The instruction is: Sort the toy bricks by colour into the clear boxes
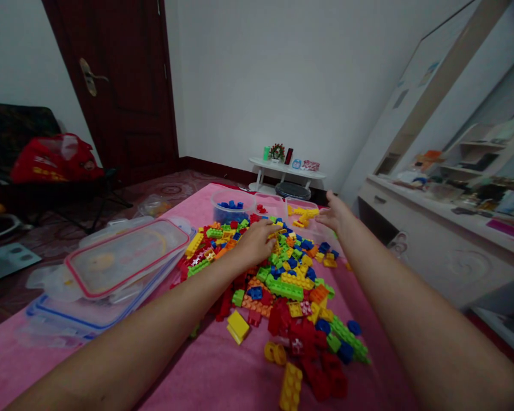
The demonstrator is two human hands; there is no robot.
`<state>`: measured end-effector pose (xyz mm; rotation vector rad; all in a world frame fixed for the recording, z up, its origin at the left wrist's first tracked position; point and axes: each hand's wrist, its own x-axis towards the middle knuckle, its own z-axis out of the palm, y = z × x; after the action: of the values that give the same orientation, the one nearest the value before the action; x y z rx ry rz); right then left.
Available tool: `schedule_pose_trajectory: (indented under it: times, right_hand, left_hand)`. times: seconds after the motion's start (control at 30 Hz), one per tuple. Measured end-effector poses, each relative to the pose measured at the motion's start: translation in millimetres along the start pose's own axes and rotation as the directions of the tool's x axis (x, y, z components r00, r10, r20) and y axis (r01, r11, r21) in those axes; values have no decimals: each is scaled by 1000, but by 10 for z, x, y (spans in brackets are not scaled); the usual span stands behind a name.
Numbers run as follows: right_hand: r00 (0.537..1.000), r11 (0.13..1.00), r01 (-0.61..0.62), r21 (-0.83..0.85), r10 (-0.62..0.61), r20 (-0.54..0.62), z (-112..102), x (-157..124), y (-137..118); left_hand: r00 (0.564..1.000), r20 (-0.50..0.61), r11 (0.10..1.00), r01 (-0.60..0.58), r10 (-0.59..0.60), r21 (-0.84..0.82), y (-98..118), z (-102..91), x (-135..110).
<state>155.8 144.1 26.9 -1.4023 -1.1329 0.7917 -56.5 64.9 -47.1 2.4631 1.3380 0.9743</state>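
Observation:
My left hand [257,242] is over the heap of toy building bricks [286,273], its fingers curled around a thin yellow brick [277,233]. My right hand [334,216] is at the right edge of a clear container with yellow bricks [305,216]. Its fingers are apart and I see nothing held in it. Left of that container are a small clear box with a few red bricks [261,209] and a round clear tub [216,210] with blue bricks. The heap mixes red, yellow, green, blue and orange pieces.
Clear lids with red and blue rims [111,268] are stacked on the left of the pink cloth [223,382]. A yellow brick [291,388] lies at the near edge. Beyond stands a small white table [289,169]; a white cabinet [445,228] is on the right.

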Motion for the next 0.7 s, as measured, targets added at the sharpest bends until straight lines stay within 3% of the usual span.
schedule_pose_trajectory:
  times: [0.1,0.23,0.3,0.37,0.43,0.5,0.7]
  right_hand:
    - [986,989,-127,72,134,-98,0,-275,149]
    - [1000,998,1,66,-1,8,-64,-700,351]
    - [996,997,80,-20,-80,36,-143,-806,429]
    - [985,975,126,-182,-101,139,-230,-840,497]
    - [948,921,165,-353,-49,314,-297,-841,556]
    - [908,852,211,-479,10,418,-322,-845,600]
    - [909,625,353,-697,-53,413,-293,-904,497]
  left_hand:
    - [992,121,989,-61,45,133,26,24,-32]
    - [982,183,980,-73,39,187,71,29,-41]
    - [986,166,980,-57,25,190,75,27,-36]
    - [990,143,983,-32,6,180,63,22,-30]
    - [992,125,985,-8,-14,173,48,9,-29]
    - [993,116,983,2,-23,181,43,-16,-34]
    - [992,114,979,25,-48,200,82,-121,-47]
